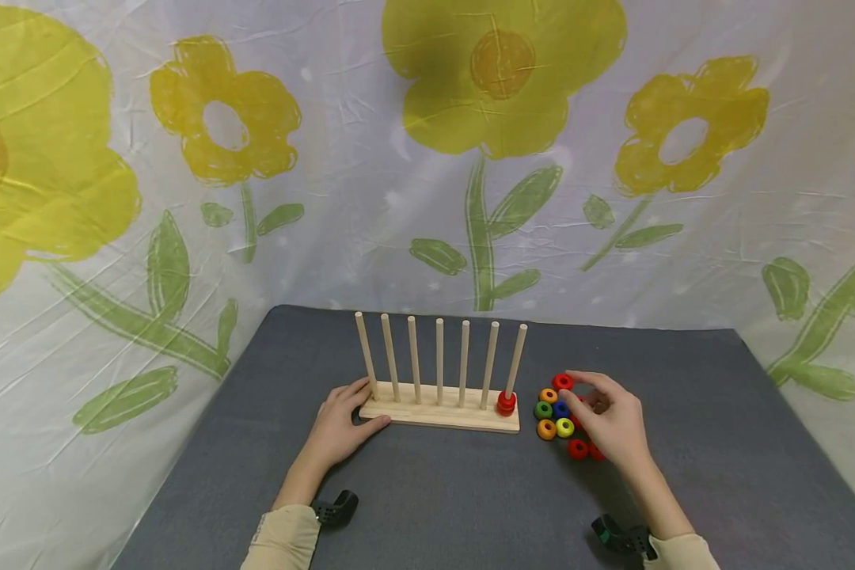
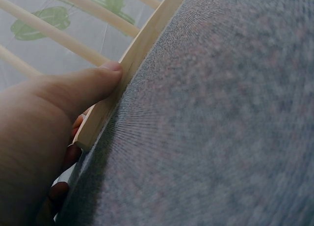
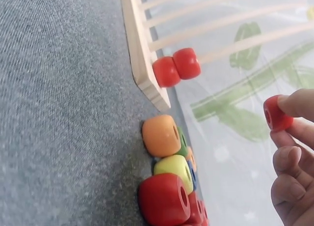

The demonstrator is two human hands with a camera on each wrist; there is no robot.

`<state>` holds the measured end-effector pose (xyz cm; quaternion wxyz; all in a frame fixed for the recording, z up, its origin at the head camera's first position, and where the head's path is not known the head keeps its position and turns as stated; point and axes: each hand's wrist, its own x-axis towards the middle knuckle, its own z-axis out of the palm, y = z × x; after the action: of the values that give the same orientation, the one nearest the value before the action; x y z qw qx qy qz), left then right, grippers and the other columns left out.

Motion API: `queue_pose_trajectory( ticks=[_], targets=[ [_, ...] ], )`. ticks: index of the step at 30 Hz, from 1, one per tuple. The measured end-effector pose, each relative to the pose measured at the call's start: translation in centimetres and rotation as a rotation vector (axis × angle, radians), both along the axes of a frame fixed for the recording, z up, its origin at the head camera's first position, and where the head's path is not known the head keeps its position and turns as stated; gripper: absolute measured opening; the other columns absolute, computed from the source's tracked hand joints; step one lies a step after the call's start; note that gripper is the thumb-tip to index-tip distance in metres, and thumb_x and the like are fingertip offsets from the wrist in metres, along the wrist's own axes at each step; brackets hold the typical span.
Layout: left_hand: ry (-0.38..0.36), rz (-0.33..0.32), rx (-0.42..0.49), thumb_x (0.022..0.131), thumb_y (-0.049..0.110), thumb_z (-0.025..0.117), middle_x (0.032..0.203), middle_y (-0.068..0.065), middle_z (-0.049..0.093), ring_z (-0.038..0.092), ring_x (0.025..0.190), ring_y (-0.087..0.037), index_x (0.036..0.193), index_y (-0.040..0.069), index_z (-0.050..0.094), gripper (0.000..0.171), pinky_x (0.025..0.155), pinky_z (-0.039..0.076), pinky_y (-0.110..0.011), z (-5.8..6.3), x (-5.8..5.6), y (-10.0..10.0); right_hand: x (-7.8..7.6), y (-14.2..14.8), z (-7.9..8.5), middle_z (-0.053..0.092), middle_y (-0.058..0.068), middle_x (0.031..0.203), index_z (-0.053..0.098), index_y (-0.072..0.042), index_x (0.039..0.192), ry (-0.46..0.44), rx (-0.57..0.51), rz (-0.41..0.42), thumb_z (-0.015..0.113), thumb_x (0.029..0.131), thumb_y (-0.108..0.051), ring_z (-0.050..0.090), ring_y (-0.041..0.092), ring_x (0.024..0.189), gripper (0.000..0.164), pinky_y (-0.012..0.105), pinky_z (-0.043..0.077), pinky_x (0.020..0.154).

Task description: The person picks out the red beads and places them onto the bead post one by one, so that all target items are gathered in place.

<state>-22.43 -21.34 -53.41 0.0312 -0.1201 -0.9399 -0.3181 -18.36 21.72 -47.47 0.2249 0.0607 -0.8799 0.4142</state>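
Note:
A wooden rack (image 1: 442, 416) with a row of several upright pegs stands on the table. Two red beads (image 3: 176, 67) are stacked at the bottom of its rightmost peg. My left hand (image 1: 338, 427) grips the rack's left end, its thumb on the front edge in the left wrist view. Between thumb and fingertips, my right hand (image 1: 613, 419) pinches a red bead (image 3: 275, 114), raised off the table to the right of the rack. Below that hand lie loose beads, among them an orange bead (image 3: 159, 136), a yellow bead (image 1: 565, 427) and a blue bead (image 1: 560, 409).
The beads form a tight cluster right of the rack, with a green bead (image 1: 543, 409) at its left side and a red bead (image 1: 578, 449) at its near side. A dark grey cloth (image 1: 442, 507) covers the table. Behind hangs a flower-printed curtain (image 1: 342, 214).

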Motion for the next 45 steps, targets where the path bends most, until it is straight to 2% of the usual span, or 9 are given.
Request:
queue_pose_trajectory(
  ticks=[9,18,21,26,29,37,45],
  targets=[
    [-0.012,-0.002,-0.004,0.096,0.043,0.080,0.165,-0.017,0.045,0.040,0.148,-0.042,0.156,0.002,0.052,0.078,0.117,0.032,-0.068,-0.1,-0.1,0.0,-0.2,-0.4,0.0,0.073,0.012,0.100,0.079,-0.010,0.121,0.005,-0.002,0.016,0.084,0.093,-0.011,0.052,0.009,0.058,0.028,0.024,0.044,0.050],
    [-0.011,0.003,-0.004,0.096,0.044,0.080,0.165,-0.016,0.045,0.041,0.148,-0.042,0.156,0.002,0.052,0.078,0.117,0.033,-0.067,-0.2,-0.1,-0.1,-0.2,-0.7,0.0,0.074,0.010,0.104,0.079,-0.011,0.121,0.002,0.009,0.013,0.085,0.092,-0.010,0.054,0.008,0.061,0.030,0.024,0.046,0.052],
    [-0.010,0.004,-0.004,0.096,0.043,0.080,0.165,-0.016,0.045,0.041,0.148,-0.042,0.156,0.002,0.052,0.078,0.117,0.033,-0.067,-0.1,-0.1,0.0,-0.2,-0.7,0.0,0.074,0.007,0.099,0.079,-0.011,0.121,0.008,0.015,0.009,0.085,0.092,-0.010,0.054,0.008,0.061,0.030,0.025,0.047,0.052],
    [-0.012,0.005,0.002,0.096,0.043,0.080,0.165,-0.017,0.045,0.041,0.148,-0.042,0.156,0.002,0.052,0.078,0.117,0.033,-0.067,-0.1,0.0,0.0,-0.2,-0.8,0.1,0.067,-0.001,0.075,0.078,-0.012,0.122,0.003,0.012,0.006,0.084,0.093,-0.012,0.052,0.011,0.054,0.030,0.026,0.044,0.049],
    [-0.009,0.003,0.001,0.096,0.043,0.080,0.165,-0.017,0.045,0.041,0.147,-0.042,0.156,0.002,0.052,0.078,0.117,0.033,-0.067,-0.1,0.0,0.0,-0.2,-0.8,0.3,0.064,-0.003,0.068,0.078,-0.011,0.123,-0.001,0.005,0.010,0.084,0.093,-0.012,0.050,0.013,0.051,0.030,0.026,0.042,0.047],
    [-0.008,0.005,0.006,0.096,0.043,0.080,0.165,-0.016,0.045,0.041,0.147,-0.042,0.156,0.002,0.052,0.078,0.116,0.033,-0.067,-0.1,0.0,0.0,-0.1,-1.1,0.8,0.062,-0.003,0.067,0.079,-0.012,0.121,0.009,-0.012,0.022,0.084,0.093,-0.011,0.048,0.016,0.051,0.029,0.025,0.039,0.048],
    [-0.009,0.008,-0.006,0.095,0.043,0.080,0.164,-0.016,0.047,0.042,0.147,-0.042,0.156,0.003,0.052,0.078,0.116,0.034,-0.067,-0.1,-0.1,0.0,-0.4,-1.6,1.1,0.062,-0.001,0.071,0.079,-0.010,0.120,0.048,-0.029,0.050,0.084,0.092,-0.009,0.044,0.010,0.052,0.028,0.024,0.037,0.047]
  ],
)
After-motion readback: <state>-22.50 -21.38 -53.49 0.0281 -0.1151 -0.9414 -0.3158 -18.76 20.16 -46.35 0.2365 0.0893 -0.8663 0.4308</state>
